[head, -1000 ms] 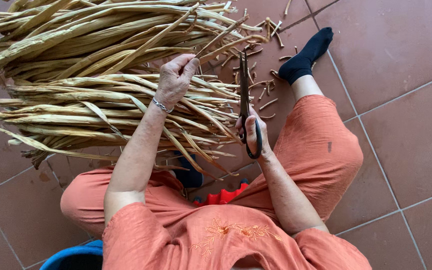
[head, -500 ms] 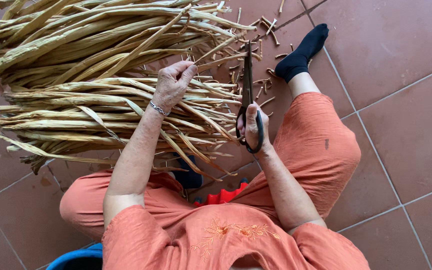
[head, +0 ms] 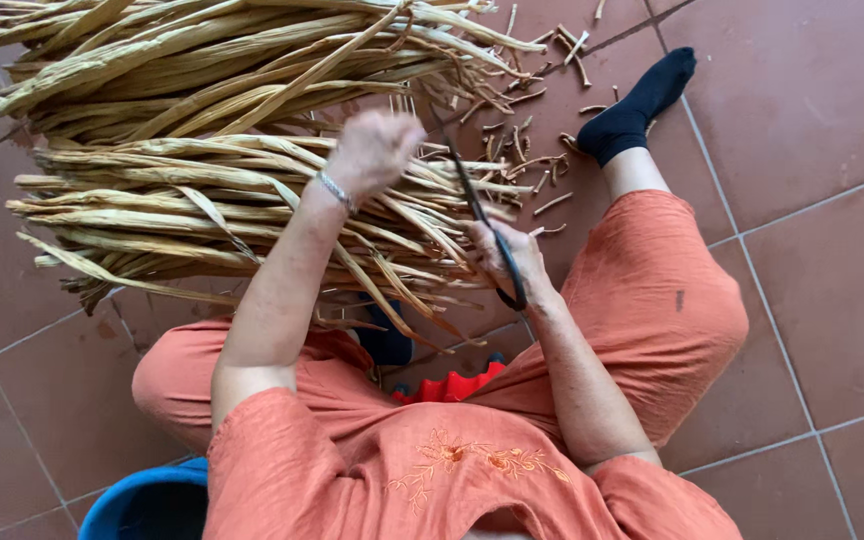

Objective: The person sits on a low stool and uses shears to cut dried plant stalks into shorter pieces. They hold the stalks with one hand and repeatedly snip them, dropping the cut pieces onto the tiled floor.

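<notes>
Up close — right hand [head: 508, 262] clenched around dark scissors [head: 482, 222], left hand [head: 372, 152] bunched, blurred, over dried stalks [head: 202, 200].

One head-worn camera looks steeply down from above the seated person, close over their chest and arms. It faces the tiled floor [head: 832, 280] ahead, taking in the lap, outstretched leg and both hands.

Dark scissors [head: 482, 215] angled over bundled dry tan leaf strips [head: 202, 210]
</notes>
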